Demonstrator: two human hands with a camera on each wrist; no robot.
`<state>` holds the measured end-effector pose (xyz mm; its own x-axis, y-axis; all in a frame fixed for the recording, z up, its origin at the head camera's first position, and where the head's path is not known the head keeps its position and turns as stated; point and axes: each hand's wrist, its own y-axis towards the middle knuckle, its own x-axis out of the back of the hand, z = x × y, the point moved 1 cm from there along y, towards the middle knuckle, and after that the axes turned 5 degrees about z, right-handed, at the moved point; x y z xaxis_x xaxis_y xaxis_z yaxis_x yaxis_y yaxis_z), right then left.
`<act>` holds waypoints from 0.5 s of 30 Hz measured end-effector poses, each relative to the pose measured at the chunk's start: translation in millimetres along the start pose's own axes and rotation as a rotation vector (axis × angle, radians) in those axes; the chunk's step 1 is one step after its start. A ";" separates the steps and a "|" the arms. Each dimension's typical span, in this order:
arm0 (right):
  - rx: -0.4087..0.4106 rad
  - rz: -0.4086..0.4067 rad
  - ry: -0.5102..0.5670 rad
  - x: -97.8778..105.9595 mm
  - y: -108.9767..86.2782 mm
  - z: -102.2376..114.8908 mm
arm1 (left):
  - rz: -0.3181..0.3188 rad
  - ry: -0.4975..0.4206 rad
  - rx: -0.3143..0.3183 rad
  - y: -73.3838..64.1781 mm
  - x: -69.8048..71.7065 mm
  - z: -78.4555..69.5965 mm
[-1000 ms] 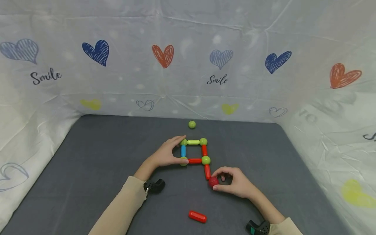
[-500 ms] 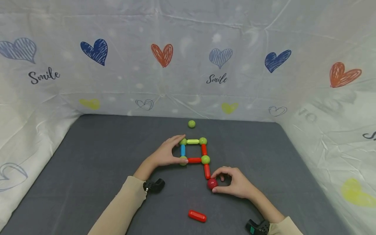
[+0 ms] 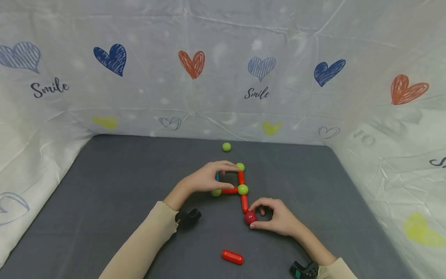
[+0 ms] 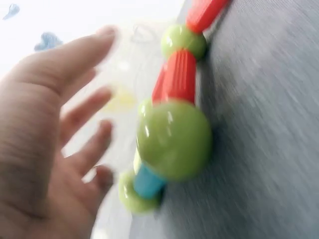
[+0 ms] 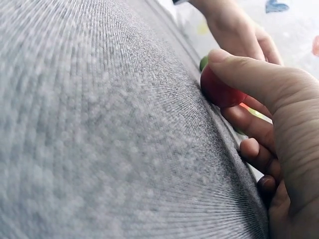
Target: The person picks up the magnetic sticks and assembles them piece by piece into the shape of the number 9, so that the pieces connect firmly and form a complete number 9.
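A square of coloured rods and green balls lies flat on the dark cloth, with a green ball point(image 3: 242, 189) at its near right corner. From that ball a red rod point(image 3: 245, 204) runs toward me and ends at a red ball point(image 3: 250, 218). My right hand point(image 3: 278, 217) pinches the red ball between thumb and forefinger. Over the square hovers my left hand point(image 3: 205, 178), its fingers spread and hiding the far side. In the left wrist view the fingers stand apart from the blue rod point(image 4: 148, 182) and the near green ball point(image 4: 174, 140).
One loose green ball point(image 3: 226, 147) lies beyond the square. Closer to me is a loose red rod point(image 3: 232, 257). A white curtain printed with hearts point(image 3: 191, 64) rises behind and beside the dark cloth point(image 3: 139, 155).
My left hand has let go of the square's left corners and moved right across it, its fingertips near the far right ball. The right hand still pinches the red ball, almost unmoved.
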<state>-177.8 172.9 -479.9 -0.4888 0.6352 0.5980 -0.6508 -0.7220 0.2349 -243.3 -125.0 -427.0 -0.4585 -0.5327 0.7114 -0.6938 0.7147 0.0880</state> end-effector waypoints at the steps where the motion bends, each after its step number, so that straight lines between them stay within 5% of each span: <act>1: 0.003 -0.002 -0.002 0.5 0.0 0.3 | 0.058 -0.005 -0.009 5.4 -0.6 -3.5; 8: 0.006 -0.002 0.010 0.7 1.0 0.9 | 0.305 -0.012 -0.083 36.7 -5.5 -15.5; 15: 0.017 -0.008 0.023 0.8 -1.2 4.1 | 0.483 -0.048 -0.064 50.7 -9.8 -22.3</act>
<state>-175.1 173.1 -476.6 -0.4969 0.6472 0.5782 -0.6450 -0.7211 0.2528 -261.6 -73.4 -413.9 -0.7455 -0.1523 0.6488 -0.3604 0.9111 -0.2002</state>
